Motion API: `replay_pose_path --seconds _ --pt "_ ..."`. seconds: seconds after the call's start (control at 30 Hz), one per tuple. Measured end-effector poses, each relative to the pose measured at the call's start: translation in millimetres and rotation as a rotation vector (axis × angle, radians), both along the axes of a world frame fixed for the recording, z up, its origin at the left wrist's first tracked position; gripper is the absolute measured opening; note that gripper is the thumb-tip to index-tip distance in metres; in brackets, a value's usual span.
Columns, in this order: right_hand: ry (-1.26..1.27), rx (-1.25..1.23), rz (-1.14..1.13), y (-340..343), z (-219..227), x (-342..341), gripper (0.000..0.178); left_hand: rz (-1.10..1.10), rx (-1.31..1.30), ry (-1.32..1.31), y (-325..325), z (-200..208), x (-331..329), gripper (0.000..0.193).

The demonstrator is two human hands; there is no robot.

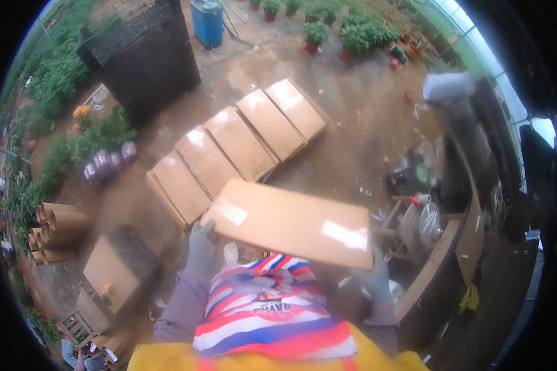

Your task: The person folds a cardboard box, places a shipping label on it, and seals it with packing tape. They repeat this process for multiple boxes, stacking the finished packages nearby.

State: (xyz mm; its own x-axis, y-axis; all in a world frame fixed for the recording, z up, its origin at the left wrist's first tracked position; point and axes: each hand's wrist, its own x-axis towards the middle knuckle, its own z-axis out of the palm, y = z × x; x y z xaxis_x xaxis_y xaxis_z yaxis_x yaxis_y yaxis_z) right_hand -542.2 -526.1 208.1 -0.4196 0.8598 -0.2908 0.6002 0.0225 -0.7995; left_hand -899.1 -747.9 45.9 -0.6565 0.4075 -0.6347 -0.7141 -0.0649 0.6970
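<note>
Both gloved hands grip a long flat cardboard box [291, 222] at chest height: the left hand [200, 242] clasps its left end, the right hand [374, 278] its right end, apparently from beneath. Five similar boxes [238, 148] lie side by side on the wet floor [365, 130] just beyond.

the box [291, 222] hides most of the right hand [374, 281] and the left hand's [201, 244] fingertips. motion blur smears the carton [114, 266] at lower left. the grey bundle [449, 86] at upper right is too blurred to identify.
</note>
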Motion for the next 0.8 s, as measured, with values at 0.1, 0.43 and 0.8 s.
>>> replay_pose_path --seconds 0.1,0.43,0.8 --pt "0.108 -0.087 -0.053 45.5 -10.8 -13.8 0.075 0.037 0.037 -0.044 77.4 -29.3 -32.7 0.035" --pt "0.094 -0.305 -0.2 340.5 -182.1 -54.9 0.059 -0.42 -0.131 0.627 430.5 -95.4 -142.1 0.029" --pt "0.265 -0.461 -0.116 550.7 -395.9 -211.8 0.082 -0.401 -0.307 0.416 745.8 -252.4 -309.9 0.036"
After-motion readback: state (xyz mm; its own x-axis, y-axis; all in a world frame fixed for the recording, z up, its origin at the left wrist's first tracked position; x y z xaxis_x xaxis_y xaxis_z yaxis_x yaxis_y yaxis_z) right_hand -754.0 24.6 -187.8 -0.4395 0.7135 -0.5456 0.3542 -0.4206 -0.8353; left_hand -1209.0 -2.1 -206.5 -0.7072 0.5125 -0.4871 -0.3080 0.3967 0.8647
